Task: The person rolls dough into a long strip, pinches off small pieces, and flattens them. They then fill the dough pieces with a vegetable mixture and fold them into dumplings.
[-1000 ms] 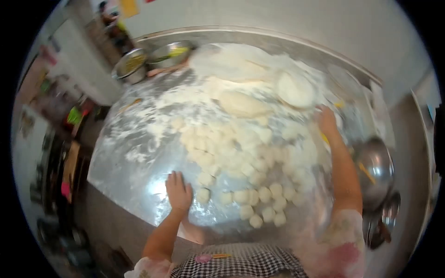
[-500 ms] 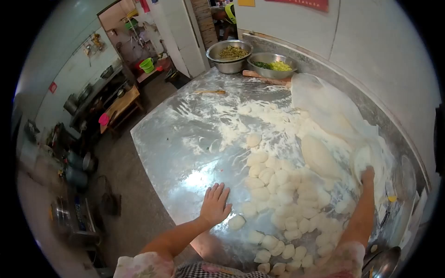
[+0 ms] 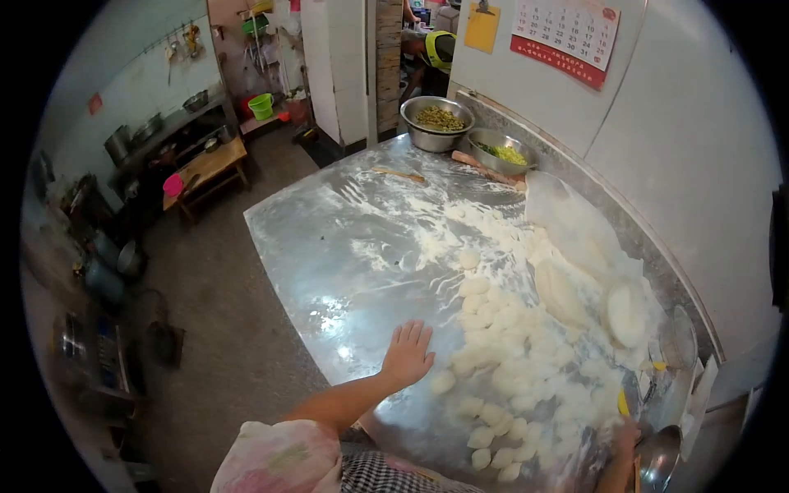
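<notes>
My left hand (image 3: 408, 355) lies flat on the metal tabletop (image 3: 329, 246), its fingers stretched out, just left of the dough pieces. At the lower right, my right hand (image 3: 626, 440) is smeared by motion, and its fingers do not show clearly. Right above it is a small yellow object (image 3: 623, 403); I cannot tell whether the hand holds it. Several small round dough pieces (image 3: 493, 361) spread between the hands. Beyond them lie an oval dough lump (image 3: 559, 292), a second rounded dough lump (image 3: 626, 314) and a wide thin dough sheet (image 3: 571, 218).
Loose flour dusts the table. A rolling pin (image 3: 489, 169), a thin stick (image 3: 399, 174) and two metal bowls of chopped filling (image 3: 438, 131) (image 3: 503, 154) are at the far end. A metal bowl (image 3: 659, 456) sits at the lower right. A person (image 3: 427, 62) is beyond the doorway.
My right hand has left the rounded dough lump and come back toward the lower right table edge. My left hand stays flat on the table. The head view has shifted.
</notes>
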Demonstrator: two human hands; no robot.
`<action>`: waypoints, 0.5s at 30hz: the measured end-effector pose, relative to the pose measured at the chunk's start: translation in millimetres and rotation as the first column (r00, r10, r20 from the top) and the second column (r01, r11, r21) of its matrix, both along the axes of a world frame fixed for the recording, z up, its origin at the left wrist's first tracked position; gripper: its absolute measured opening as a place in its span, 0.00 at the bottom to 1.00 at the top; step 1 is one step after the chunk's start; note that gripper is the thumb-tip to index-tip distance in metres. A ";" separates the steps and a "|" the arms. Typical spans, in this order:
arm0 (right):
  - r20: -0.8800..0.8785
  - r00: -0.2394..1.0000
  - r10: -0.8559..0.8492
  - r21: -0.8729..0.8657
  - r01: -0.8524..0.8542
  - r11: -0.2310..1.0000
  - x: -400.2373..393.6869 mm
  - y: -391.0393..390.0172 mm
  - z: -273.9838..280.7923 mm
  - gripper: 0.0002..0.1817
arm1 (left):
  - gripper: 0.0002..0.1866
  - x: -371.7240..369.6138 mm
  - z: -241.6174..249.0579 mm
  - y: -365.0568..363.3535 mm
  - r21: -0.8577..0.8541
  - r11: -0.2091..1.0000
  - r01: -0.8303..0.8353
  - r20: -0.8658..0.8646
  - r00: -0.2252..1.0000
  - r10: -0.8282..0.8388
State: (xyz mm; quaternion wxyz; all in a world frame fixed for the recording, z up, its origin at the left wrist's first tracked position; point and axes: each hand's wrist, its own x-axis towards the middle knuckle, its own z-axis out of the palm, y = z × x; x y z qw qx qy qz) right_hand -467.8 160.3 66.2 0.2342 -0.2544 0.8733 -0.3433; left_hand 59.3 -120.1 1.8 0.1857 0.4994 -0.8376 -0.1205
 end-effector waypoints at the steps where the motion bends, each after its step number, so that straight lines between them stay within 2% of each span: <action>1: 0.029 0.998 0.049 0.088 -0.051 0.995 30.8 4.9 7.9 0.16 | 0.30 1.5 -0.7 3.0 0.012 1.000 0.003 -0.010 1.000 -0.003; 3: 0.147 0.978 0.148 0.144 -0.169 0.975 75.1 0.0 20.4 0.18 | 0.30 3.0 -7.8 5.4 0.001 1.000 0.004 -0.016 1.000 -0.004; 4: 0.208 0.965 0.158 0.050 -0.172 0.984 86.7 -5.6 25.8 0.19 | 0.30 2.8 -9.4 1.9 -0.013 1.000 0.005 -0.018 1.000 -0.005; 5: 0.259 0.959 0.116 -0.140 -0.082 0.987 87.4 -8.3 25.8 0.21 | 0.30 4.8 -11.2 2.2 -0.024 1.000 0.009 -0.038 0.999 -0.010; 7: 0.372 0.921 0.118 -0.496 0.090 0.864 88.9 -13.5 25.8 0.25 | 0.29 6.8 -13.3 4.6 -0.048 0.999 0.012 -0.081 0.997 -0.016; 8: 0.141 0.978 0.155 -0.127 -0.138 0.982 86.7 -17.9 -14.3 0.25 | 0.29 6.7 -15.0 2.8 -0.050 0.999 0.020 -0.100 0.995 -0.025; 9: -0.195 0.875 0.442 0.501 -0.299 0.812 79.3 -19.7 -58.2 0.26 | 0.28 8.4 -17.5 3.2 -0.047 0.999 0.027 -0.113 0.993 -0.033; 10: -0.234 0.673 0.702 0.816 -0.256 0.518 102.3 -33.2 -70.5 0.27 | 0.28 9.6 -20.9 -0.1 -0.047 0.998 0.036 -0.123 0.992 -0.041; 11: -0.249 0.738 0.628 0.790 -0.220 0.572 143.4 -51.4 -103.7 0.29 | 0.26 7.9 -23.7 -7.6 -0.037 0.999 0.019 -0.167 0.986 -0.025; 13: -0.279 0.843 0.460 0.724 -0.129 0.677 308.0 -120.0 -88.2 0.35 | 0.23 -3.7 -31.5 -19.9 -0.003 1.000 -0.009 -0.245 0.969 0.008; 14: -0.383 0.841 0.381 0.461 -0.183 0.868 352.8 -126.5 -83.7 0.36 | 0.22 -12.2 -19.8 -19.2 0.037 0.999 0.029 -0.189 0.982 -0.021; 15: -0.452 0.749 0.485 0.377 -0.332 0.865 377.6 -123.8 -71.5 0.35 | 0.22 -20.6 2.8 -11.8 0.085 0.994 0.071 -0.127 0.990 -0.060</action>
